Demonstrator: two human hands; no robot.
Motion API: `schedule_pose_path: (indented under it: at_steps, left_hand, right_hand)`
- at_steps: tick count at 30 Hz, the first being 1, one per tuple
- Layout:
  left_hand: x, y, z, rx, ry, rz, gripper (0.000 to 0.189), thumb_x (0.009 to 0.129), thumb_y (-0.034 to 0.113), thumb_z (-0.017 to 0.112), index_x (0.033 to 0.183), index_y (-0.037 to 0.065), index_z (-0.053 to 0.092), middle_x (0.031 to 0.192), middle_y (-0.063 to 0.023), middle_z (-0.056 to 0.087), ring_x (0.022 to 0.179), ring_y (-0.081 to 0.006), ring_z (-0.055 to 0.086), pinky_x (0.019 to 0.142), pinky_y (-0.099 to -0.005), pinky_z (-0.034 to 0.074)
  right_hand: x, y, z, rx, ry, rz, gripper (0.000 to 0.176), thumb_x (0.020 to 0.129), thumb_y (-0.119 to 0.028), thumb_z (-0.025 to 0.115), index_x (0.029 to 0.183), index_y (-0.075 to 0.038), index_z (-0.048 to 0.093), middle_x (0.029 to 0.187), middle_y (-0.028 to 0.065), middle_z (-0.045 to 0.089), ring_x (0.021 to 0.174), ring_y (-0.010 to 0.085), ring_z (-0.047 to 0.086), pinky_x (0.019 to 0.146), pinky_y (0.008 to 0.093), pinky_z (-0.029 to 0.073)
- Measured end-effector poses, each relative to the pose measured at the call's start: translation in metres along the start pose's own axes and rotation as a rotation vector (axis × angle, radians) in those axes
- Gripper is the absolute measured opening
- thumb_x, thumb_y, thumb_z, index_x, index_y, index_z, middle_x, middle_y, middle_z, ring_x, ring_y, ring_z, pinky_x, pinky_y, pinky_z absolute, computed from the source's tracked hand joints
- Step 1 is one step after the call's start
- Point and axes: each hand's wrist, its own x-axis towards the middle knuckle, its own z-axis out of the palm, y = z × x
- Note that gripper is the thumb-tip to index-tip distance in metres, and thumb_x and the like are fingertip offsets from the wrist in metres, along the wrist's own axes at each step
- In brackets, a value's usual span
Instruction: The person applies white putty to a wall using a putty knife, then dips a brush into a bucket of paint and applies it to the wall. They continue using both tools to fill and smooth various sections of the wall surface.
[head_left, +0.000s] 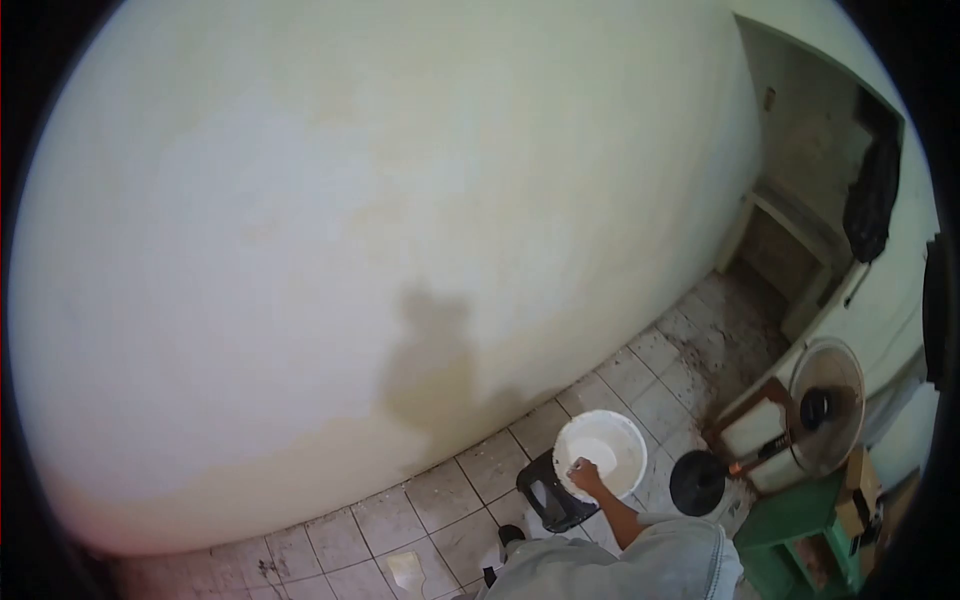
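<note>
My right hand (584,475) reaches down over the near left edge of a round white basin (628,430). Its fingers are curled closed; whatever they hold, if anything, is too small to make out. Whitish material coats part of the basin's inside. Beside and partly beneath the basin is a black plastic stool (545,495). My left hand does not show; a grey shirt (610,570) fills the bottom of the view. A pale flat piece (405,572) appears over the floor at the lower left.
A pale, patchy wall (300,250) curves along a tiled floor (435,497). To the right stand a pedestal fan (827,400) with a black round base (697,483), a green wooden piece of furniture (795,540) and a cardboard box (857,490). A black bag (873,205) hangs by an opening.
</note>
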Motion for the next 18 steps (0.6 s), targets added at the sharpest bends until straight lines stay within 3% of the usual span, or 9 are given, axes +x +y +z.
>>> schedule_pose_path:
  at_steps: [2,4,5,6,7,8,12,15,18]
  left_hand:
    - [0.000,0.029,-0.011,0.106,-0.027,-0.059,0.041,0.089,0.023,0.058,0.124,0.002,0.050,0.115,-0.0165,0.053,0.113,-0.0322,0.043,0.095,-0.0481,0.036]
    - [-0.026,0.018,-0.030,0.172,-0.042,-0.185,0.048,0.089,0.032,0.058,0.130,0.009,0.049,0.127,-0.0191,0.051,0.124,-0.0373,0.037,0.104,-0.0544,0.028]
    - [0.006,-0.103,0.003,0.290,-0.217,-0.086,0.077,0.086,0.039,0.061,0.147,0.020,0.017,0.153,-0.0119,0.016,0.126,-0.0416,0.033,0.112,-0.0517,0.015]
    - [-0.007,-0.114,0.013,0.594,0.483,0.311,0.030,0.080,0.022,0.068,0.104,0.004,0.064,0.076,-0.0149,0.063,0.075,-0.0325,0.058,0.072,-0.0450,0.046]
    - [-0.022,-0.079,0.005,0.385,0.545,0.206,0.033,0.076,0.033,0.070,0.099,0.010,0.068,0.073,-0.0152,0.060,0.079,-0.0384,0.053,0.074,-0.0504,0.041]
    - [-0.034,-0.043,-0.024,0.168,0.480,0.088,0.018,0.078,0.021,0.066,0.087,0.006,0.067,0.076,-0.0167,0.059,0.073,-0.0390,0.050,0.069,-0.0487,0.038]
    - [-0.060,-0.033,-0.101,-0.080,0.656,-0.013,0.016,0.077,0.015,0.067,0.084,0.000,0.066,0.074,-0.0177,0.063,0.074,-0.0349,0.059,0.068,-0.0439,0.044]
    - [-0.077,-0.085,-0.120,-0.498,0.707,-0.100,0.014,0.076,0.012,0.067,0.079,-0.001,0.064,0.069,-0.0175,0.062,0.062,-0.0344,0.057,0.057,-0.0414,0.043]
    - [-0.109,-0.110,-0.168,-0.205,0.755,-0.237,0.011,0.075,0.007,0.064,0.079,-0.004,0.065,0.069,-0.0215,0.061,0.061,-0.0342,0.061,0.057,-0.0398,0.047]
  right_hand:
    - [0.015,-0.009,-0.021,-0.465,0.037,-0.285,0.054,0.067,-0.044,0.069,0.098,0.000,0.062,0.102,0.0253,0.062,0.099,0.0421,0.059,0.087,0.0462,0.047]
    - [0.019,-0.017,-0.062,-0.324,0.087,-0.013,0.055,0.068,-0.046,0.070,0.087,0.006,0.064,0.093,0.0263,0.065,0.093,0.0408,0.062,0.084,0.0470,0.048]
    - [0.034,-0.008,-0.081,-0.301,0.001,-0.016,0.042,0.071,-0.037,0.070,0.078,0.004,0.065,0.078,0.0230,0.066,0.077,0.0361,0.066,0.069,0.0453,0.052]
    - [0.040,-0.016,-0.100,-0.141,-0.072,0.084,0.031,0.076,-0.029,0.067,0.073,0.002,0.066,0.067,0.0182,0.064,0.059,0.0284,0.063,0.052,0.0418,0.050]
    - [0.031,-0.040,-0.116,-0.006,-0.156,0.052,0.026,0.080,-0.022,0.061,0.078,0.004,0.061,0.054,0.0116,0.054,0.038,0.0214,0.050,0.038,0.0353,0.043]
    - [0.035,-0.049,-0.121,0.078,-0.189,0.004,0.024,0.082,-0.020,0.059,0.083,0.003,0.060,0.053,0.0107,0.053,0.040,0.0226,0.051,0.038,0.0354,0.044]
    - [-0.008,-0.129,-0.069,0.115,-0.237,0.209,0.019,0.081,-0.017,0.056,0.068,-0.009,0.045,0.048,0.0010,0.032,0.035,0.0147,0.031,0.034,0.0350,0.031]
    - [-0.059,-0.179,-0.039,0.110,-0.314,0.236,0.025,0.081,-0.018,0.055,0.064,-0.013,0.037,0.048,-0.0011,0.025,0.036,0.0126,0.023,0.035,0.0314,0.027]
    - [-0.079,-0.205,0.004,0.080,-0.357,0.214,0.027,0.082,-0.019,0.054,0.064,-0.015,0.035,0.047,-0.0019,0.024,0.036,0.0120,0.021,0.035,0.0301,0.027]
